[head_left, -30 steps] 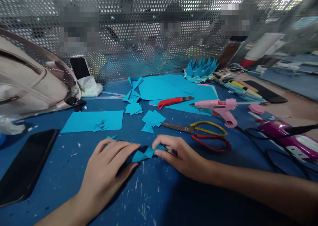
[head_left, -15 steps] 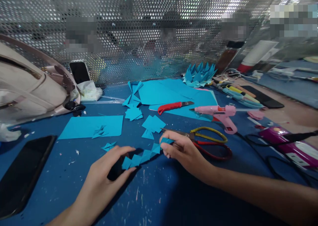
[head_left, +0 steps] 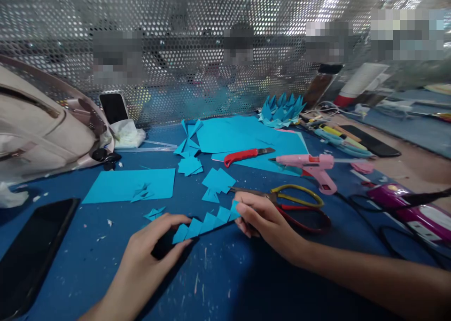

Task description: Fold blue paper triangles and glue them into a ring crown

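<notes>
while the right hand (head_left: pixel 266 217) pinches the right end of the zigzag paper strip (head_left: pixel 208 222) between thumb and fingers, the left hand (head_left: pixel 158 238) curves round its left end, fingertips by the upper edge and thumb by the lower; whether they press on it, i cannot tell. the strip spans the gap between both hands over the blue tabletop (head_left: pixel 211 283), nearer the person than the loose paper squares (head_left: pixel 219 180) and the scissors (head_left: pixel 296 187). being folded paper, it should be very light, hardly slippery, a little springy along its length, and easily creased or pulled loose where the squares overlap. a soft pinch on the flat end squares, clear of the pointed corners, seems the safest hold
</notes>
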{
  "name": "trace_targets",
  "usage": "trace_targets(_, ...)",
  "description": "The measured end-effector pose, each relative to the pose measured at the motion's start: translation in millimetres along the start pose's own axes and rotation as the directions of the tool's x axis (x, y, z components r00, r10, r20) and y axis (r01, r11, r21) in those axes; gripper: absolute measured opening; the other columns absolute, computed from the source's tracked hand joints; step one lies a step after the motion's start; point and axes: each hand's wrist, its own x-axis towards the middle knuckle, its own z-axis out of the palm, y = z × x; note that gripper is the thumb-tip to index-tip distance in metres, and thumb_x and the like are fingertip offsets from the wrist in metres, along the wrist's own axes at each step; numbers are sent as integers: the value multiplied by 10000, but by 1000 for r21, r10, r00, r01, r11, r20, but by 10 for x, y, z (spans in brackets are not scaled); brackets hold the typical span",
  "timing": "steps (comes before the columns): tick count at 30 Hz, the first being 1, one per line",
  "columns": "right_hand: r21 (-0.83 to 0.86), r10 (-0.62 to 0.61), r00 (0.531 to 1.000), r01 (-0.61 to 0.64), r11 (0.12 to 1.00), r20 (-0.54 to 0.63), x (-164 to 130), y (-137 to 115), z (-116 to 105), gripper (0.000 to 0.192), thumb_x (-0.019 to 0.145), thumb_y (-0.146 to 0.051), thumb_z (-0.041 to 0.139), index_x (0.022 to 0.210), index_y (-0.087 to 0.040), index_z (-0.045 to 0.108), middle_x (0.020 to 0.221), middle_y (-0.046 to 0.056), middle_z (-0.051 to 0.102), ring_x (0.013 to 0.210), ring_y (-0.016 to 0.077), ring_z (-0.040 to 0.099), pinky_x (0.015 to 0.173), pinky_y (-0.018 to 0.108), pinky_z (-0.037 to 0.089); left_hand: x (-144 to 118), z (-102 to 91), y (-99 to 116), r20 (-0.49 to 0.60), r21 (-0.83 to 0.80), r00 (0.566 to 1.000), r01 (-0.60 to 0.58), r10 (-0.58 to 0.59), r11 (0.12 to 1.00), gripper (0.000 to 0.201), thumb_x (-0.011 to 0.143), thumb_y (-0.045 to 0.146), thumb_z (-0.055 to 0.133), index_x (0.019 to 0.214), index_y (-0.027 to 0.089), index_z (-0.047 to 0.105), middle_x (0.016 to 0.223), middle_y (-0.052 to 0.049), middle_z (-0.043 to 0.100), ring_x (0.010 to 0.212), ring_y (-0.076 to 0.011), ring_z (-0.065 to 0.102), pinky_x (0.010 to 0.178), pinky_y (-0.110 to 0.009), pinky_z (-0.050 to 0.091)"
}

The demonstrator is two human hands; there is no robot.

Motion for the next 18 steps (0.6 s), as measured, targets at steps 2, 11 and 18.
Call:
trace_targets(2, -26, 13, 1000, -13, 1000, -4, -2, -19, 7, 428, 957, -498, 508, 678, -181, 443, 604, -46, 465, 490, 61, 432, 454, 195, 329, 7, 6, 7, 3, -12, 1000, -3, 3, 1000, 226, 844, 211, 689, 1045, 310, 665, 942, 30, 746, 702, -138, 673, 671, -227, 542)
trace_targets(11, -172, -45, 995, 29, 985, -93, -3, -20, -22, 427, 979, -462, 472, 657, -180, 458, 610, -30, 459, 530, 83, 427, 477, 221, 311, 9, -53, -41, 53, -160, 980, 196, -190, 967, 288, 795, 320, 755, 1066, 270, 672, 862, -5, 689, 740, -166, 665, 650, -246, 531)
trace_targets(18, -39, 62, 987, -68, 997, -151, 22, 4, -8, 413, 1001, -527, 375, 757, -198, 428, 636, -41, 482, 486, 72, 395, 444, 211, 290, 77, -45, -122, -22, -566, 872, 392, -489, 725, 241, 913, 392, 625, 1075, 214, 634, 613, 36, 595, 575, -113, 556, 585, -206, 454)
